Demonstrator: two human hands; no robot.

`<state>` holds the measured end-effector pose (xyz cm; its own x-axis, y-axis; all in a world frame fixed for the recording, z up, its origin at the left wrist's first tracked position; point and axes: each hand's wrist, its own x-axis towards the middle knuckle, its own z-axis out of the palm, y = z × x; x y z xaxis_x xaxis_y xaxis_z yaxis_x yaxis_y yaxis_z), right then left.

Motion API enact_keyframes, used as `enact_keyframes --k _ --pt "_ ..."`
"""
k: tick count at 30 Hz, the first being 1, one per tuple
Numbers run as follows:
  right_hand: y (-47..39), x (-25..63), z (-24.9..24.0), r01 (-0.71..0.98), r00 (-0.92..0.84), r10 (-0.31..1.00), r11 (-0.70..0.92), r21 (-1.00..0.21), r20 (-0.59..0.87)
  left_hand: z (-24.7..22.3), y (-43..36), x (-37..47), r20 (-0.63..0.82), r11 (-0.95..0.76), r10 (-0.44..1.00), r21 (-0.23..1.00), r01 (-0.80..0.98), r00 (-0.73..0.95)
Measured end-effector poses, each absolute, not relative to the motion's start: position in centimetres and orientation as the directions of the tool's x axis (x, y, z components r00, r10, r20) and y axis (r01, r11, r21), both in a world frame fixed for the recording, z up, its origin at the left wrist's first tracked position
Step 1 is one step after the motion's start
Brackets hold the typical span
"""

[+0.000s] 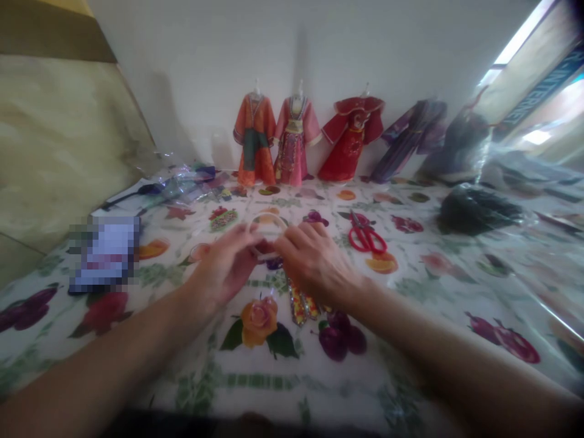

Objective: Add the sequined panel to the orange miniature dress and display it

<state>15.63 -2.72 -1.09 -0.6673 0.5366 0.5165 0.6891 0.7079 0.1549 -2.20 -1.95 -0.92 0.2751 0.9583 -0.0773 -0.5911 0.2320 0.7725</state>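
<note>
Both hands meet over the middle of the table around a pale, see-through ring [269, 220] that looks like a roll of tape. My left hand [230, 261] grips its left side, thumb and fingers closed. At the ring's right side, my right hand [310, 258] has its fingers bent and pinched together; whether they hold a loose end is hidden. Below my right hand, sparkly red and yellow strips [301, 307] lie on the cloth, partly covered by the hand. Red-handled scissors [367, 237] rest on the table to the right of my right hand.
Small doll-sized robes, among them an orange one [255, 143] and a red one [349, 146], stand along the back wall. A phone [107, 252] and crumpled clear plastic [182, 179] are at left. A dark plastic-wrapped bundle [479, 208] sits at right on the fruit-print tablecloth [255, 395].
</note>
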Motion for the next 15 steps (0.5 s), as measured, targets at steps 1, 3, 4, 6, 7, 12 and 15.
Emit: enact_keyframes --k 1,3,4,6,7,12,15 --pt "-2.69 15.68 -1.02 0.682 -0.675 0.529 0.713 0.162 0.515 -0.89 -1.94 -2.24 -0.077 0.233 0.958 0.772 -0.591 0.276" --pt "-2.64 15.75 -0.88 0.673 -0.686 0.519 0.719 0.173 0.509 -0.93 -1.91 -2.33 -0.076 0.23 0.959 0.773 -0.592 0.273" --pt "-2.62 15.77 -0.83 0.669 -0.692 0.519 0.722 0.177 0.501 -0.97 -1.89 -2.37 -0.074 0.229 0.959 0.774 -0.591 0.274" --pt "-2.58 15.8 -0.77 0.664 -0.702 0.521 0.725 0.181 0.485 -1.03 -1.86 -2.41 -0.076 0.228 0.96 0.773 -0.592 0.27" --pt "-2.56 15.82 -0.77 0.661 -0.706 0.521 0.728 0.183 0.479 -1.04 -1.85 -2.43 -0.078 0.23 0.959 0.772 -0.592 0.271" --pt "-2.27 16.04 -1.02 0.634 -0.73 0.497 0.749 0.193 0.47 -0.94 -1.7 -2.69 -0.078 0.24 0.955 0.772 -0.589 0.288" --pt "-2.04 16.18 -1.06 0.626 -0.731 0.482 0.756 0.192 0.484 -0.92 -1.49 -2.98 -0.059 0.229 0.954 0.773 -0.591 0.293"
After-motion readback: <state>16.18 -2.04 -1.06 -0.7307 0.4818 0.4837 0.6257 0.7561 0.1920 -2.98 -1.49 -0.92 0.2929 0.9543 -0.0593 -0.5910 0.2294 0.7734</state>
